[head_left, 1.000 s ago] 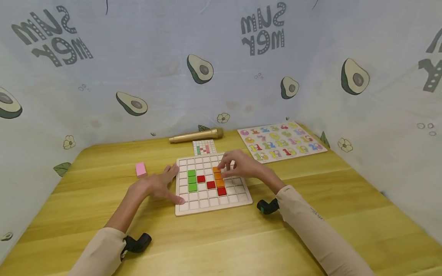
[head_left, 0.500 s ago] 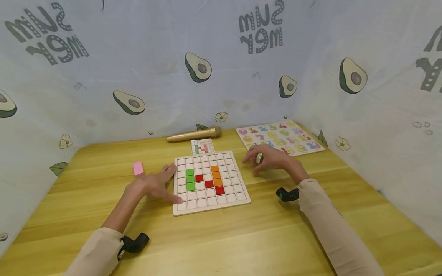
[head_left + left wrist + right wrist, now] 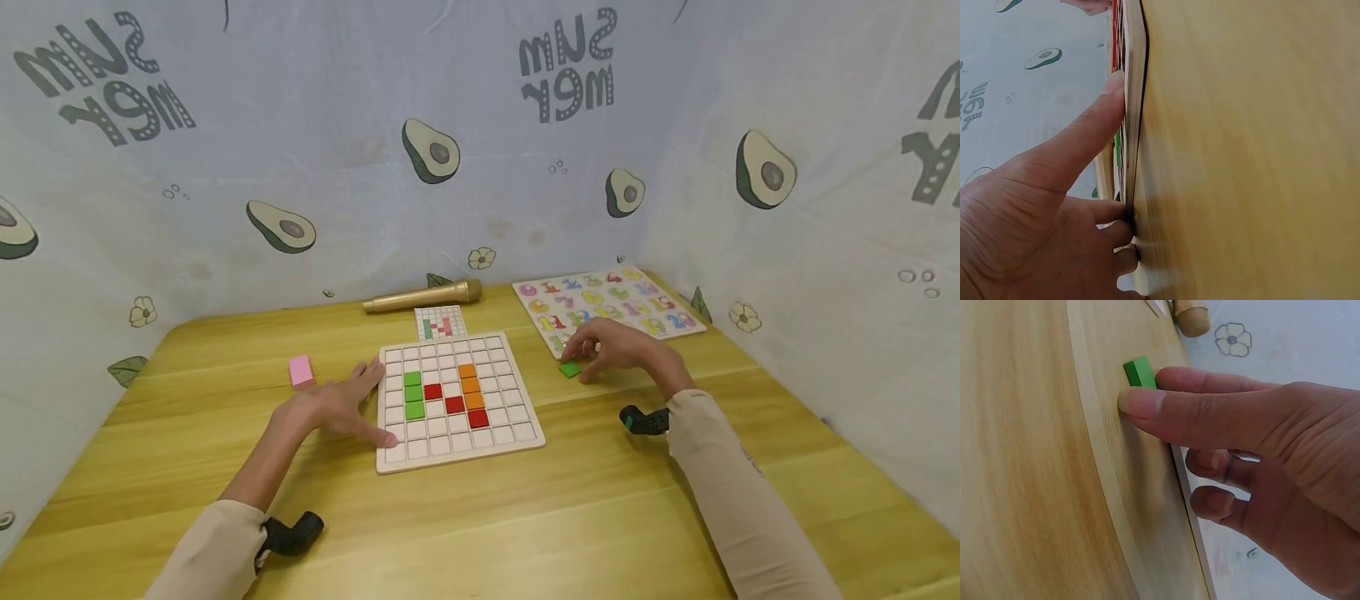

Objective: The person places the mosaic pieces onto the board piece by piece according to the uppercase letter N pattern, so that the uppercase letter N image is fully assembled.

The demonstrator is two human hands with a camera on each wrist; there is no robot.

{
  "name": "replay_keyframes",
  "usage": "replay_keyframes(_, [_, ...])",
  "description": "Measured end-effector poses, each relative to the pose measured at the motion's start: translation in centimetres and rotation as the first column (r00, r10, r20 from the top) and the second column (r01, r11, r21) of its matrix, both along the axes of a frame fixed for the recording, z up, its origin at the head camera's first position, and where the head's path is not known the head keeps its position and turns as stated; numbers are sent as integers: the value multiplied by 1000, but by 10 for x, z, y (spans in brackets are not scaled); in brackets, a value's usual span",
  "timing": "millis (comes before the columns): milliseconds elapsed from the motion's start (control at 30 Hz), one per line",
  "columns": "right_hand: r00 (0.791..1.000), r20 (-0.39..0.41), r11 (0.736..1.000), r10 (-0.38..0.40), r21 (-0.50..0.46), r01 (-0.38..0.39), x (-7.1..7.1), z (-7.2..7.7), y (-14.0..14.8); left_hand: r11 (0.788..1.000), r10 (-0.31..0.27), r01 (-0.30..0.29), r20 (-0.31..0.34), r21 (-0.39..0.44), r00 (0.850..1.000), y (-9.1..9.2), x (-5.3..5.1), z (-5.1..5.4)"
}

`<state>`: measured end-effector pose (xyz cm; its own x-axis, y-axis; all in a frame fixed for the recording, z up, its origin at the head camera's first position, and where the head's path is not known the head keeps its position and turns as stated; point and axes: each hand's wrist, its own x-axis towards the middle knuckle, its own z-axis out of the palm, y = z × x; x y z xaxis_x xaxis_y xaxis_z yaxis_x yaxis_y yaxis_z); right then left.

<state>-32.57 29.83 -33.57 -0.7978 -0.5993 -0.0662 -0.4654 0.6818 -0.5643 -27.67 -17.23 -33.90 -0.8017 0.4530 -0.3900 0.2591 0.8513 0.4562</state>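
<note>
A pale wooden grid board (image 3: 502,429) lies on the table with green, red and orange square tiles set in its cells. My left hand (image 3: 337,408) steadies its left side: the thumb rests on the near left corner, while the spread fingers touch the edge farther back. To the right of the board, my right hand (image 3: 618,346) pinches a loose green tile (image 3: 570,369) between thumb and forefinger, just above or on the table; which of the two I cannot tell. The right wrist view has the green tile (image 3: 1141,370) partly covered by the thumb.
Behind the board lies a small pattern card (image 3: 440,322), with a gold microphone (image 3: 423,296) farther back. A number puzzle board (image 3: 600,292) sits at the back right, close beyond the right hand. A pink block (image 3: 301,370) lies left of the left hand.
My right hand has left the orange tiles and moved right, off the board, to a green tile that it now pinches. The left hand has stayed on the board.
</note>
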Motion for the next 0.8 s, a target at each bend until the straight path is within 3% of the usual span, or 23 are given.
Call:
replay_keyframes(467, [993, 87, 996, -77, 47, 73, 0, 3, -5, 1000, 4, -4, -18, -24, 1000, 1, 1, 1])
replay_keyframes(800, [991, 114, 993, -74, 97, 63, 2, 4, -7, 1000, 8, -8, -17, -20, 1000, 2, 2, -1])
